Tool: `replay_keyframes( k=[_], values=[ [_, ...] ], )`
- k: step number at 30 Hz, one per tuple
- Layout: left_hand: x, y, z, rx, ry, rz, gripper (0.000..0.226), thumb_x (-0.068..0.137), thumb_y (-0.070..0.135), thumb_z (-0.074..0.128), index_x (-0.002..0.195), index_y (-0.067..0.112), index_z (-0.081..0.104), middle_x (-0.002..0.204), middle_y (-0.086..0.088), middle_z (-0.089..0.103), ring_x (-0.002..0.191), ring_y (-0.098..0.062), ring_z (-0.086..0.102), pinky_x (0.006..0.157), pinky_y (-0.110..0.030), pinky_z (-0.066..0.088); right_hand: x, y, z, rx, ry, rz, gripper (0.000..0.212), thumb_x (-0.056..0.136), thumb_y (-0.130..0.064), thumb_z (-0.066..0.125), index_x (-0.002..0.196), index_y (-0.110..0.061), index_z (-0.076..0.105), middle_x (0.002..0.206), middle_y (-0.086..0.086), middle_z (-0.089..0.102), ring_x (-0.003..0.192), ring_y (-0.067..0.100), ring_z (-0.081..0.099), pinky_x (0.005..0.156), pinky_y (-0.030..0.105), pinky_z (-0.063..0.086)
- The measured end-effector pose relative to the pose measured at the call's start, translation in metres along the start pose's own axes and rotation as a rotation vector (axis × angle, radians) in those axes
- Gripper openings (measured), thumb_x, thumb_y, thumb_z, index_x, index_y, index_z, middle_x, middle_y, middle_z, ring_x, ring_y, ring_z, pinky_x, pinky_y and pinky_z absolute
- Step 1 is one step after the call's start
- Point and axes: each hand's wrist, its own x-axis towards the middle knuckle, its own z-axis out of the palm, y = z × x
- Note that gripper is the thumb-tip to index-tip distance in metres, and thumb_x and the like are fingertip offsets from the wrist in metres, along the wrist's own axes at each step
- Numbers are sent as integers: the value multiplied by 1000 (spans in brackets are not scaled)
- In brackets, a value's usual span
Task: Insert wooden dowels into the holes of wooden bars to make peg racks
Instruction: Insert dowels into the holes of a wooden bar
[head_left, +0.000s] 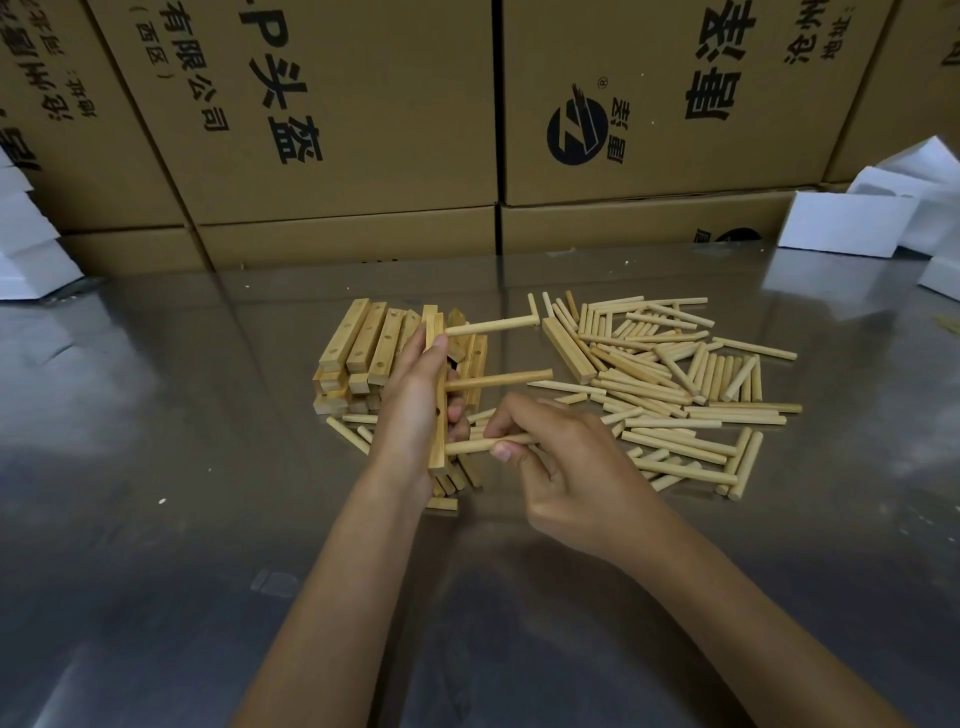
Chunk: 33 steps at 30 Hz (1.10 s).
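Your left hand (415, 400) clamps the pale drilled wooden bar (439, 395); right fingers (501, 427) pinch the third round wooden dowel (485, 445), its tip at the bar's lowest hole: push it straight home.

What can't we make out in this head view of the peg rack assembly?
- Pale wooden bar held upright: the left hand covers its far side.
- Lowest round wooden dowel: whether its tip is seated in the hole; right hand fingers hide its rear.
- Stacked drilled wooden bars: the left hand hides part of the pile.
- Brown cardboard cartons: print cut off by the top edge.
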Motion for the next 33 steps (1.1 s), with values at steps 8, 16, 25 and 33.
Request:
replay_keyframes(
  k=[8, 16, 25, 33],
  values=[
    [-1, -6, 4, 4, -55, -18, 38, 102, 36, 51, 141, 36, 51, 105, -10, 46, 53, -8, 41, 40, -22, 32, 1, 6, -4, 14, -65, 103, 15, 92, -9, 62, 87, -24, 58, 63, -32, 54, 60, -6, 54, 51, 10, 35],
    [0, -2, 4, -113, -61, -29, 39, 101, 32, 54, 140, 30, 53, 78, 3, 51, 51, -9, 44, 40, -21, 36, 5, 8, -14, 365, -36, 301, 6, 85, -16, 77, 84, -20, 73, 79, -6, 73, 73, 5, 65, 67, 24, 50],
    [-2, -4, 6, -146, 57, 29, 35, 104, 35, 47, 138, 26, 54, 75, 5, 55, 52, -8, 48, 46, -23, 40, 6, 1, -10, 819, 86, 495, 8, 89, -8, 71, 95, -3, 72, 83, 12, 77, 71, 12, 71, 62, 17, 53],
    [0, -5, 7, -141, 160, 118, 34, 105, 35, 45, 137, 25, 55, 77, 3, 53, 49, -7, 44, 42, -22, 36, 4, 0, -1, 854, 169, 506, 7, 91, -5, 67, 95, 0, 70, 82, 17, 75, 72, 21, 71, 68, 24, 58]
  ],
)
